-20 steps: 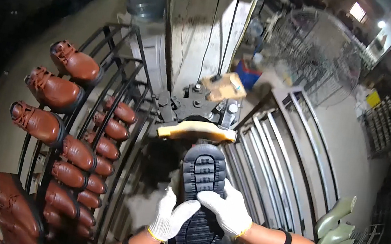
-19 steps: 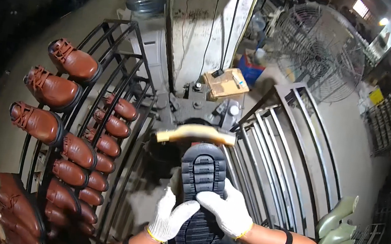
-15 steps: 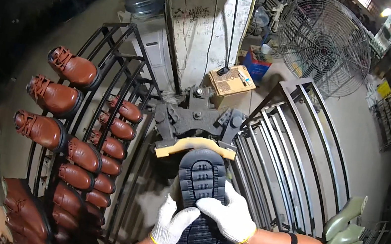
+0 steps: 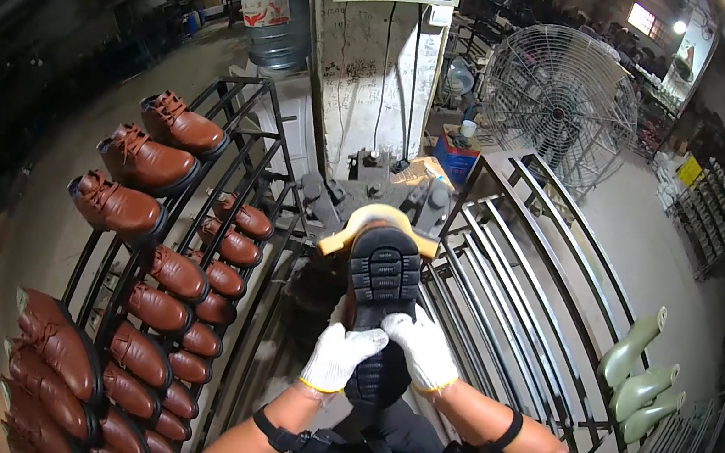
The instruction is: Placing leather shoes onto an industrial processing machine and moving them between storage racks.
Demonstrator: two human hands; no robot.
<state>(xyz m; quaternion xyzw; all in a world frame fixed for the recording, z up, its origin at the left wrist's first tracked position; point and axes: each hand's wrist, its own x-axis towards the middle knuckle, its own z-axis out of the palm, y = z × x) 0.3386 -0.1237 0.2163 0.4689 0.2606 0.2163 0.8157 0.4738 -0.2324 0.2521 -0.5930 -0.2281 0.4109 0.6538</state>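
Note:
A brown shoe (image 4: pixel 385 271) is held sole up, its black ridged sole facing me and its toe away from me. The toe sits against a yellow curved pad (image 4: pixel 380 213) on a dark metal machine (image 4: pixel 426 206). My left hand (image 4: pixel 342 355), in a white knitted glove, grips the shoe's left side with the thumb on the sole. From the right, my right hand (image 4: pixel 423 351), gloved likewise, holds it with its thumb across the middle of the sole. The fingers under the shoe are hidden, as is most of its upper.
Brown lace-up shoes (image 4: pixel 154 162) fill a black rack (image 4: pixel 271 121) at the left. A metal-bar rack (image 4: pixel 544 322) stands at the right, with green shoe lasts (image 4: pixel 644 388) at its near end. Behind are a large fan (image 4: pixel 559 111), a pillar (image 4: pixel 359 87) and a water bottle (image 4: pixel 272 24).
The view has tilted up. The yellow pad now bends more tightly around the shoe's toe. Both hands keep their hold on the shoe.

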